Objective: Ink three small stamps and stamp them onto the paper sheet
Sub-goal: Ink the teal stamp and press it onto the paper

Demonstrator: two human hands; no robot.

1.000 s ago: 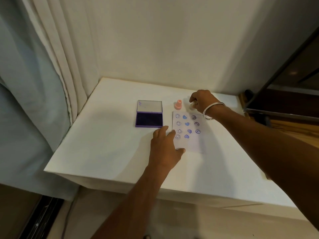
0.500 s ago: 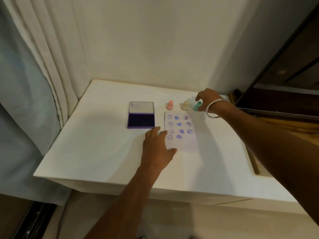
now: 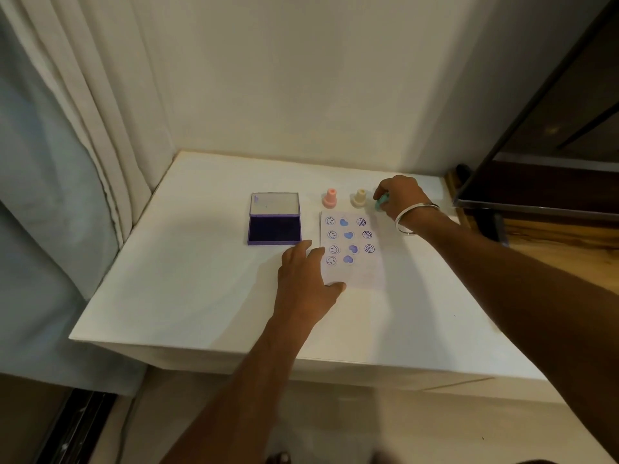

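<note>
White flat-topped surface (image 3: 207, 296), set in a corner: cream wall at the far edge, pale curtain at the left edge, dark wood-and-glass cabinet beyond the right edge.

Rectangular purple ink pad with its clear lid open (image 3: 274, 218): left of centre, near edge just beside the left hand's fingertips.

White paper sheet (image 3: 363, 272): right of the pad, bearing three columns of purple prints (smiling faces, hearts, round seals); its near third is blank.

Small pink plastic stamp (image 3: 330, 198) and small cream plastic stamp (image 3: 359, 198): upright, side by side, just beyond the sheet's far edge.

Small teal plastic stamp (image 3: 382, 201): tilted, at the sheet's far right corner, pinched in the right hand (image 3: 400, 195), fingers closed on it; silver bangle (image 3: 415, 218) on that wrist.

Left hand (image 3: 306, 279): flat, fingers spread, thumb pressing the sheet's near left corner.

Open room: broad bare surface left of the pad and along the whole near edge.
</note>
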